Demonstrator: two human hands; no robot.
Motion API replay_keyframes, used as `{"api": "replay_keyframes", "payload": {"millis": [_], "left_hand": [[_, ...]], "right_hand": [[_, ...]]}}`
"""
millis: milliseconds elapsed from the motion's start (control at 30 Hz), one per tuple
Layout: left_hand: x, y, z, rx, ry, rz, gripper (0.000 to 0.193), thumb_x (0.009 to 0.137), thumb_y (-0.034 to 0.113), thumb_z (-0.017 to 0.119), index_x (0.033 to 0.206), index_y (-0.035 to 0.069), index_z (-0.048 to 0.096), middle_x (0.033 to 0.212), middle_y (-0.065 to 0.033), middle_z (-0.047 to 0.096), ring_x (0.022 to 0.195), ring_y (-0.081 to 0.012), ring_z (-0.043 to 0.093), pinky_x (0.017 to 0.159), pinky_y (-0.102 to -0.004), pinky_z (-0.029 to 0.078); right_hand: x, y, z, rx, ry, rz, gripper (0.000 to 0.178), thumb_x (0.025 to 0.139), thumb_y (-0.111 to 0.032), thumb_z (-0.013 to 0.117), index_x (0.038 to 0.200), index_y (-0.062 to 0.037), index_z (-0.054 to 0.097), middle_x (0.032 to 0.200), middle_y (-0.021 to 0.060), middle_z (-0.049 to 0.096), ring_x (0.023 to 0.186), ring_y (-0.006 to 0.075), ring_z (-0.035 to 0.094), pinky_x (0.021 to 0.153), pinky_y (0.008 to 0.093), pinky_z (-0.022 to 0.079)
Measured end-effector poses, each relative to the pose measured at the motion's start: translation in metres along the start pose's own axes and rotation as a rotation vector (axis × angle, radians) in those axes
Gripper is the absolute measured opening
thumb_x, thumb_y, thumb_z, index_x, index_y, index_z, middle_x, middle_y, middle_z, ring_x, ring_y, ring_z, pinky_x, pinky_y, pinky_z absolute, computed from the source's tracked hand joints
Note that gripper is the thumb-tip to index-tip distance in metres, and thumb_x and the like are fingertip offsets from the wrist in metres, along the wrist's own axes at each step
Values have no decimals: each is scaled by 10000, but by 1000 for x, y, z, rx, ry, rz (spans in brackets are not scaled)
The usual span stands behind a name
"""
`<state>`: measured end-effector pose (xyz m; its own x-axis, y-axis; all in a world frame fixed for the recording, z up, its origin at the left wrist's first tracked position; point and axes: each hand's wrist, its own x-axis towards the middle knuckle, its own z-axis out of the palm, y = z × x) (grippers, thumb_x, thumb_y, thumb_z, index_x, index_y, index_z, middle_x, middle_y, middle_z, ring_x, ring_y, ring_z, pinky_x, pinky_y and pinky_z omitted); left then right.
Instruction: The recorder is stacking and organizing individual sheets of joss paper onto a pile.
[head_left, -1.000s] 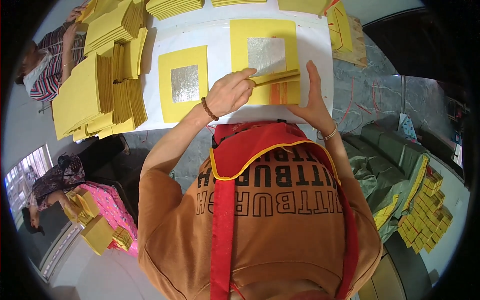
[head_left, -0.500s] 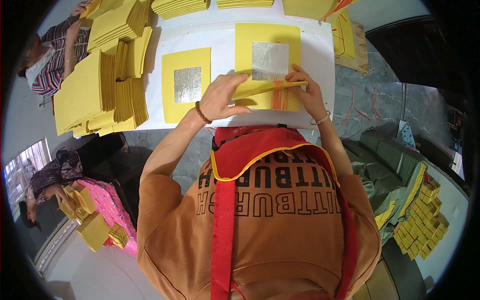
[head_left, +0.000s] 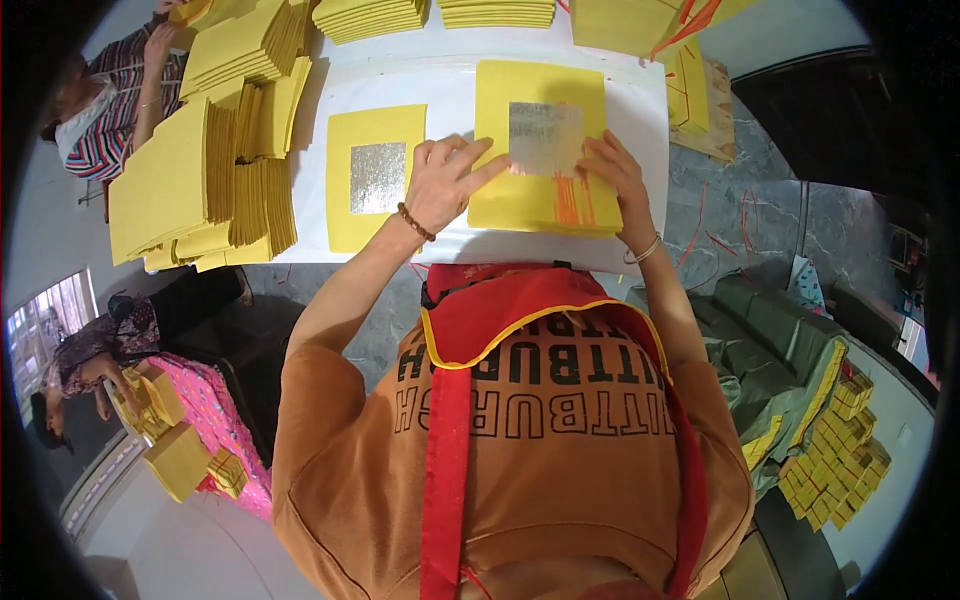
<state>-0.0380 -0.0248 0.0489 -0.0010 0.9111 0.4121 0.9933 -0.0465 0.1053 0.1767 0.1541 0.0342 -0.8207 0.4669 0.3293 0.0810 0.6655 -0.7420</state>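
A yellow paper sheet (head_left: 495, 208) lies flat on the white table before me, bearing a silver square (head_left: 545, 140) and orange-red streaks near its lower edge. It seems to lie on more paper; how many sheets cannot be made out. My left hand (head_left: 445, 187) is open, its fingers spread over the sheet's left edge. At the right edge, my right hand (head_left: 622, 178) is open too, fingertips bent lightly onto the paper beside the silver square. To the left, close to my left hand, rests another yellow sheet (head_left: 340, 150) with its own silver square (head_left: 378, 178).
Tall piles of yellow paper (head_left: 165, 180) line the table's left side, and more stacks (head_left: 370, 18) stand at the far edge. Red strips (head_left: 690, 28) hang at the far right corner. A person in a striped top (head_left: 110, 110) works at the left; another person (head_left: 100, 350) is behind.
The yellow paper held raised and curled between my hands now lies flat. My fingers have let go and spread onto its two sides. The view has shifted slightly.
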Motion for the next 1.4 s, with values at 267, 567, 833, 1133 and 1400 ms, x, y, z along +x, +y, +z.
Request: {"api": "replay_keyframes", "payload": {"millis": [267, 567, 833, 1133, 1400], "left_hand": [[-16, 8, -14, -459, -51, 62, 289, 725, 54, 545, 1004, 90, 611, 999, -96, 597, 920, -258, 558, 786, -343, 454], [12, 13, -5, -651, -207, -543, 208, 874, 215, 521, 920, 16, 562, 663, -170, 551, 646, -334, 548, 578, -420, 423], [23, 13, 12, -651, -236, -729, 247, 871, 252, 510, 876, 9, 551, 614, -188, 554, 572, -369, 546, 535, -446, 414], [27, 15, 13, -637, -244, -816, 241, 853, 240, 517, 891, 4, 554, 561, -184, 538, 537, -361, 545, 499, -433, 406], [31, 14, 16, -638, -249, -882, 264, 851, 250, 526, 895, -10, 535, 546, -173, 537, 525, -347, 551, 491, -422, 403]], "right_hand": [[-24, -27, -13, -64, -291, -65, 170, 758, -124, 594, 923, -157, 577, 1103, 10, 599, 1136, 219, 500, 941, 417, 275], [-22, -24, -3, 407, -216, 522, 327, 842, -160, 558, 1128, -7, 514, 1012, 146, 600, 926, 262, 586, 771, 321, 438], [-10, -33, 6, 481, 92, 537, 481, 838, -188, 575, 1266, -33, 420, 1126, 161, 568, 1028, 211, 560, 855, 300, 427], [-5, -30, 11, 395, 71, 601, 487, 811, -156, 624, 1255, -29, 468, 1137, 157, 583, 978, 149, 575, 816, 250, 443], [-4, -18, 22, 434, 165, 637, 453, 807, -138, 627, 1228, -27, 502, 1105, 134, 601, 941, 113, 565, 798, 237, 449]]}}
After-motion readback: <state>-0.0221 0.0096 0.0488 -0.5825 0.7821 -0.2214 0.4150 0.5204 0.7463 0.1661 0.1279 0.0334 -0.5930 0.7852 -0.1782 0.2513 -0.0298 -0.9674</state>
